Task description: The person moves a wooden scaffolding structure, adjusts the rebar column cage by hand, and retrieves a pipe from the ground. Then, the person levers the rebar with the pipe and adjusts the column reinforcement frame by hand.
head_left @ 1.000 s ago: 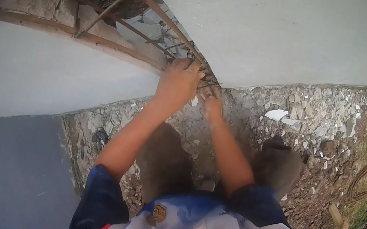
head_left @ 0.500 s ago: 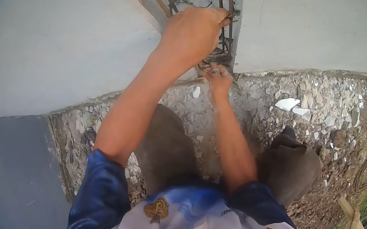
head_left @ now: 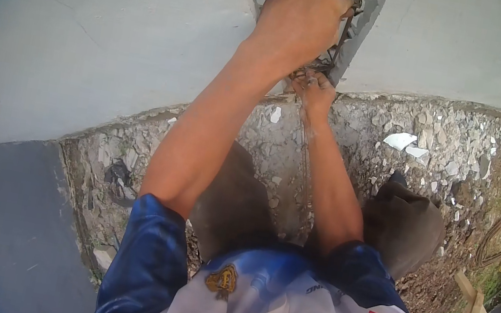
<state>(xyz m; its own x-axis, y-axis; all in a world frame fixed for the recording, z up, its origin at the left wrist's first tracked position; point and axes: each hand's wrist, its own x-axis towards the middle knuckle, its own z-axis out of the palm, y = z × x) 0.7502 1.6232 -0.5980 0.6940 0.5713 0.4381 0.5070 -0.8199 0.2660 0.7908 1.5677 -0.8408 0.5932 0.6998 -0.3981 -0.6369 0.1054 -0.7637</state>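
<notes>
Rebar [head_left: 349, 13], rusty and tied into a cage, stands in the gap between two pale plastered wall faces at the top centre of the frame, its long bars running up out of view. The left hand [head_left: 301, 21] is clenched round one of those bars, knuckles toward the camera, and sits higher in the frame than the other. The right hand [head_left: 315, 91] lies just below it, at the foot of the cage where the bars meet the broken concrete footing [head_left: 403, 126]; its fingers are curled in on something thin there, perhaps a tie wire, but what exactly they pinch I cannot tell. So the steel lies straight ahead of both hands, the left gripping the upright, the right lower at its base. Rubble [head_left: 439, 149] covers the ground to the right.
</notes>
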